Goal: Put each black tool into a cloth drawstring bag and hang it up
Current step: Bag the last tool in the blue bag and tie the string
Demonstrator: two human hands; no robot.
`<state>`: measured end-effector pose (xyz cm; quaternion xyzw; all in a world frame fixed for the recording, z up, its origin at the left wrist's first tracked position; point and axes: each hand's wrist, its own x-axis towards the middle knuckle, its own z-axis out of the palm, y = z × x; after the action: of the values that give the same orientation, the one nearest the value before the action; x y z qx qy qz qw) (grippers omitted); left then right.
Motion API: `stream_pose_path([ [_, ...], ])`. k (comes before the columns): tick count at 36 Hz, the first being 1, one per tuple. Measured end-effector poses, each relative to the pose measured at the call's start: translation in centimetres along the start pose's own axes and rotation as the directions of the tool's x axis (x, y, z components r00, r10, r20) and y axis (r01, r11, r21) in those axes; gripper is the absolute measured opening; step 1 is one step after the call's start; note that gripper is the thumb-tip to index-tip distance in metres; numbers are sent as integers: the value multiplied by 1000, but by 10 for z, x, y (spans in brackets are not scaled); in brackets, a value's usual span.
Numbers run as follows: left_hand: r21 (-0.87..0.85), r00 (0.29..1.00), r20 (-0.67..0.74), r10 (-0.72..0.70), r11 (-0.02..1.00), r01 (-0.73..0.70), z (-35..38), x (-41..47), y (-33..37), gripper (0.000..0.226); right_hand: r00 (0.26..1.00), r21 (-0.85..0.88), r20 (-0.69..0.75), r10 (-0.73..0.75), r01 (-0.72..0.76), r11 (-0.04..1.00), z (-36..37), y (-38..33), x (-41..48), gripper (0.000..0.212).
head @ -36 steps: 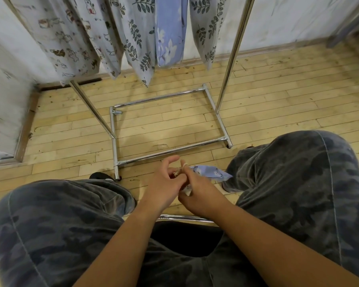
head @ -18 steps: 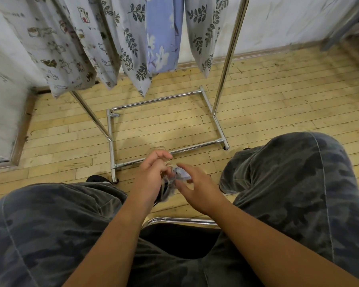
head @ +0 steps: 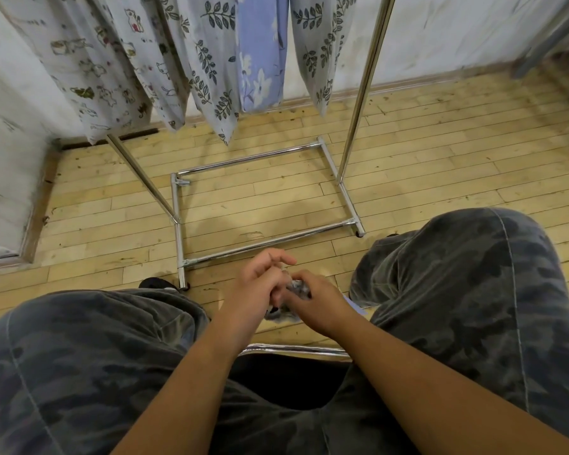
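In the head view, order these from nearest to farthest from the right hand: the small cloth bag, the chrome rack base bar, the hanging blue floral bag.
1. Small cloth bag: held against the right hand.
2. Chrome rack base bar: on the floor, just ahead.
3. Hanging blue floral bag: up on the rack, far ahead.

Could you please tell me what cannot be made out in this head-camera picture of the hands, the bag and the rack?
- Cloth bag: bunched between the left hand and right hand; its mouth and contents are covered by the fingers.
- Black tool: none visible; whether one sits inside the bag cannot be told.
- Drawstring: too thin and blurred to trace.
- Metal rack: its top rail is cut off by the upper edge.
- Hanging bags: how they are hung lies out of view.
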<state>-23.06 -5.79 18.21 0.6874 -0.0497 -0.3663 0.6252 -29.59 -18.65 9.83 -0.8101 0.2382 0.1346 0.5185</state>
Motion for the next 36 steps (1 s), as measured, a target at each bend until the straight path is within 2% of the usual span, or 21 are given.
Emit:
stream_pose_path([
  [2,11,999,24,22,1000,-22,2,-1,1,33,1000,-19,1,-1,1,1000,0,3,1,57],
  [3,9,999,35,30,1000,-30,2,-2,2,34,1000,-20,9,3,-3,1000,-1,3,1,59],
  [7,11,996,74,55,998,-56,6,-4,6,28,998,42,54,12,-15,999,-1,4,1,23],
  [13,48,994,86,69,996,-74,7,-6,7,30,992,46,103,68,-73,996,2,1,3,21],
  [16,59,992,100,70,995,-76,7,-8,8,28,991,-2,94,98,-98,995,4,1,6,7],
  [21,137,984,149,96,984,-116,10,-12,9,25,994,-35,83,74,-71,997,1,0,3,21],
  [24,161,986,137,96,980,-118,10,-12,9,25,995,-27,78,67,-65,997,2,2,2,8],
  [28,68,994,80,77,994,-82,7,-11,8,29,992,30,99,79,-82,996,2,-1,1,27],
  [33,-92,999,20,46,995,-44,3,-6,12,31,994,88,87,64,-72,993,1,-3,-3,18],
  [36,-159,999,15,32,987,-29,3,-5,13,38,994,74,99,37,-45,996,0,-8,-6,20],
])
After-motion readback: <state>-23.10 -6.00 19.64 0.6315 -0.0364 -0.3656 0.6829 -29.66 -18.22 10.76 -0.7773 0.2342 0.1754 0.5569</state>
